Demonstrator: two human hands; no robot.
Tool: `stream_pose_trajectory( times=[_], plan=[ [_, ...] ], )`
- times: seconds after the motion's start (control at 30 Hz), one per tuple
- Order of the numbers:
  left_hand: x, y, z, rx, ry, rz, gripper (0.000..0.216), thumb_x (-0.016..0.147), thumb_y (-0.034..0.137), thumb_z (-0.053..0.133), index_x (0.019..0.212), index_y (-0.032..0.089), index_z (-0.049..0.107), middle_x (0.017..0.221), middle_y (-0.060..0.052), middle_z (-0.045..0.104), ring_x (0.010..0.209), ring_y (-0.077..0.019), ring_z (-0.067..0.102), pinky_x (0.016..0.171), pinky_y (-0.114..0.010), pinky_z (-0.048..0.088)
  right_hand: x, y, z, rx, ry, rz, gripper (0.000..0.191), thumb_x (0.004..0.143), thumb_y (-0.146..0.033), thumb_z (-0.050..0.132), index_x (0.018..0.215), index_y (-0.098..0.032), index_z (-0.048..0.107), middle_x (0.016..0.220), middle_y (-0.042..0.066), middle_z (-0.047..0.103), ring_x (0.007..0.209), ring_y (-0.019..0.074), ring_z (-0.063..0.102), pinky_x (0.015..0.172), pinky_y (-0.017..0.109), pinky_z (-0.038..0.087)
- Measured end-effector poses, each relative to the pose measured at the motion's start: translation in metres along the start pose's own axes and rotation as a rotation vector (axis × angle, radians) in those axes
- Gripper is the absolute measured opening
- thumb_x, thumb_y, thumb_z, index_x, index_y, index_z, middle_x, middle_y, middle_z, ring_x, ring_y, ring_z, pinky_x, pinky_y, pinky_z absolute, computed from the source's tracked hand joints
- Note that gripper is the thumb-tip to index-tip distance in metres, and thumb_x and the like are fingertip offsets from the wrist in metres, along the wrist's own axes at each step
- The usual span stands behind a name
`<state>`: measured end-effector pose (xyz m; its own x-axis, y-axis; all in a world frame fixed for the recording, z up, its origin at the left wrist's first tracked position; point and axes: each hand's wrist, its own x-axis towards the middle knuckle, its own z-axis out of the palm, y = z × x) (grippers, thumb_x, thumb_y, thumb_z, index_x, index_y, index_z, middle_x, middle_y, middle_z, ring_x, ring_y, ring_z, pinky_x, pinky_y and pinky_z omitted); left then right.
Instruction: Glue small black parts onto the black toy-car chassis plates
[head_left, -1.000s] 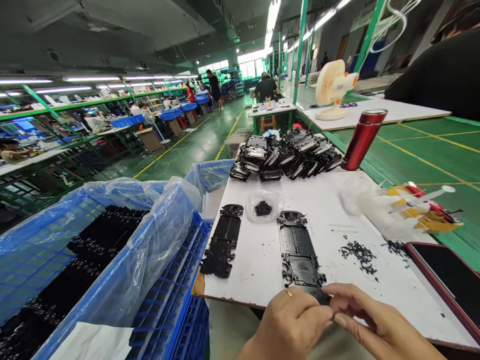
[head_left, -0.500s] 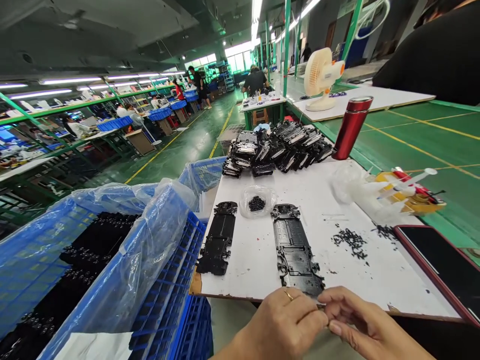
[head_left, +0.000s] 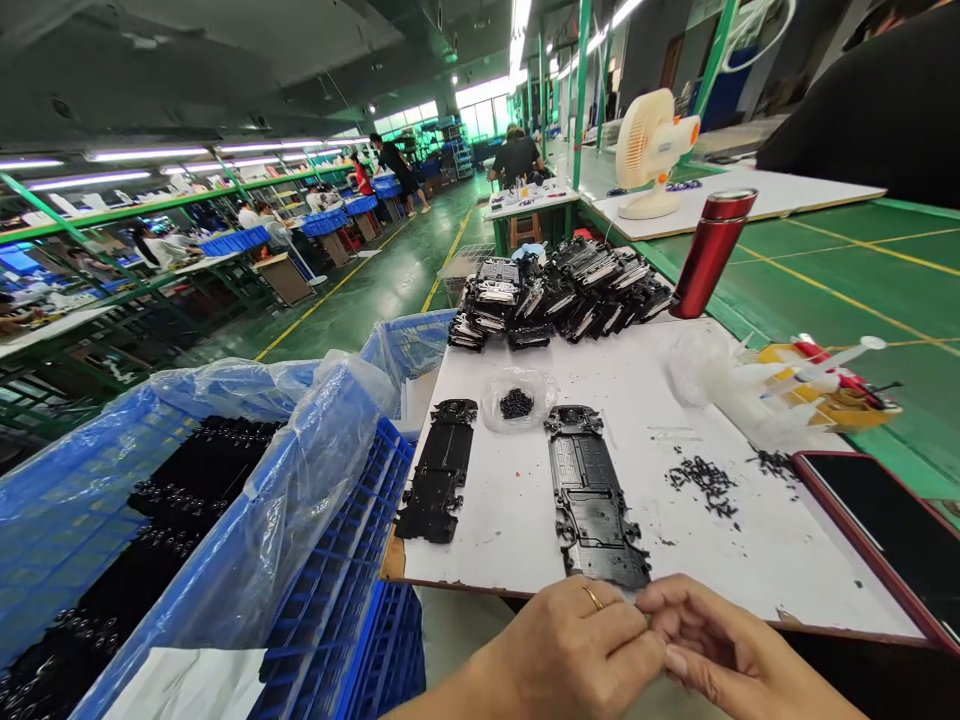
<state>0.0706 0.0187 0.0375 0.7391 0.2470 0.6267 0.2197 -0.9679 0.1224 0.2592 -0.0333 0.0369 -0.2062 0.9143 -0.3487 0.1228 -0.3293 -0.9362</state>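
My left hand [head_left: 570,645], with a ring on one finger, is closed at the table's front edge. Its fingertips meet those of my right hand [head_left: 724,640], which is bent in a pinch. Whatever lies between the fingertips is hidden. Just beyond them lies a black plastic toy car chassis [head_left: 592,500], its near end close to my fingers. A second black chassis [head_left: 439,470] lies to its left. Between their far ends sits a clear plastic bag [head_left: 517,400] of small black parts. Loose small black parts [head_left: 705,480] are scattered on the right.
A pile of black chassis [head_left: 555,290] covers the back of the white table [head_left: 495,540]. Behind and right stand a red flask [head_left: 712,255] and a fan [head_left: 652,150]. A phone [head_left: 885,530] lies at right. Blue plastic-lined crates [head_left: 300,540] holding black parts stand left.
The view has shifted slightly. My left hand has turned a little and its fingers overlap the right fingertips slightly more. The chassis and loose parts stay in place.
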Motion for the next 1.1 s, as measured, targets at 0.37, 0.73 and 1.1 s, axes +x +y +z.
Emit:
stream_pose_trajectory(
  times=[0.37,0.73,1.1],
  plan=[
    [-0.007,-0.003,-0.002,0.002,-0.087,-0.079,0.022,0.094,0.009,0.044,0.079,0.014,0.060,0.064,0.000,0.059,0.063,-0.0108,0.055,0.062,-0.023,0.050,-0.002,0.040,-0.018,-0.497,0.472,-0.177,0.036,0.080,-0.056,0.060,0.095,-0.025,0.068,0.089,0.004,0.073,0.074,0.0193,0.069,0.051,0.020,0.054],
    [-0.014,-0.005,-0.001,-0.012,-0.015,-0.144,0.020,0.093,0.010,0.045,0.082,0.013,0.061,0.067,-0.001,0.061,0.068,-0.0119,0.058,0.066,-0.024,0.052,0.010,0.054,0.009,-0.882,0.640,-0.336,0.036,0.088,-0.058,0.049,0.099,-0.025,0.059,0.088,0.004,0.068,0.076,0.0192,0.068,0.061,0.026,0.057],
    [-0.023,-0.010,-0.001,-0.010,0.017,-0.202,0.014,0.093,0.013,0.049,0.089,0.015,0.062,0.071,-0.001,0.065,0.072,-0.0120,0.061,0.070,-0.024,0.052,0.020,0.030,0.025,-0.930,0.756,-0.288,0.043,0.092,-0.061,0.036,0.092,-0.024,0.058,0.075,0.004,0.066,0.064,0.0199,0.065,0.049,0.028,0.048]
  ],
)
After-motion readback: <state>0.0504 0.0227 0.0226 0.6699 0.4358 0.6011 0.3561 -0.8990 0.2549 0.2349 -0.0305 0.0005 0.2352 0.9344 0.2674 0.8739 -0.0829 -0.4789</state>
